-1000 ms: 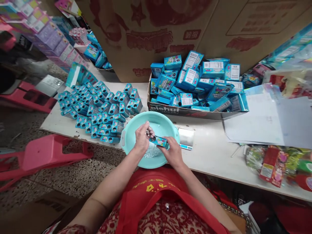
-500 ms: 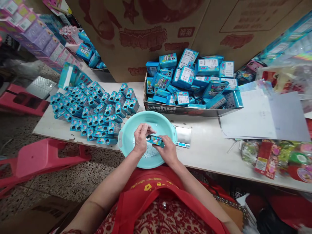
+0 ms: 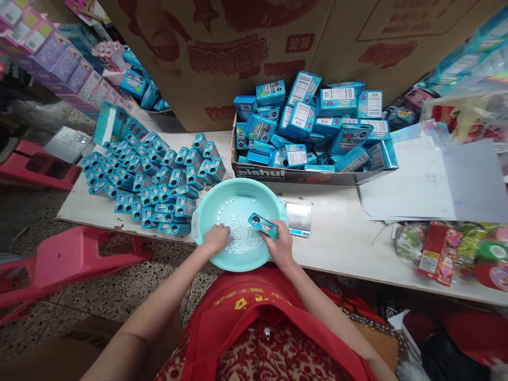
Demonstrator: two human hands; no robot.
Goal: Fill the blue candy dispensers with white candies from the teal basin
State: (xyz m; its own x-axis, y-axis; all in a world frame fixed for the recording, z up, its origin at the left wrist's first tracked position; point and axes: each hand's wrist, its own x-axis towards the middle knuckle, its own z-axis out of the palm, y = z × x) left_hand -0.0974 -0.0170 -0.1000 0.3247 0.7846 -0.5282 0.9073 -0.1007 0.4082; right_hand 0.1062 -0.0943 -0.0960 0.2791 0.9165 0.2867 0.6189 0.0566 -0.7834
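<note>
A pale green plastic basin (image 3: 206, 209) sits at the near table edge with small white candies (image 3: 240, 241) on its bottom. My left hand (image 3: 216, 238) reaches down into the basin, fingers curled on the candies; what it grips is hidden. My right hand (image 3: 281, 244) holds a small blue candy box (image 3: 262, 225) over the basin's right side, open end pointing left. Rows of several small blue boxes (image 3: 153, 169) stand on the table to the left of the basin.
A cardboard tray (image 3: 278, 173) heaped with larger blue boxes sits behind the basin. A small silver scale (image 3: 298, 218) lies right of it. White paper sheets (image 3: 428, 185) and snack packets (image 3: 444, 251) lie at right. Pink stools (image 3: 67, 254) stand on the floor at left.
My left hand left the box's open end and dropped into the basin onto the candies. My right hand shifted slightly right, still gripping the box.
</note>
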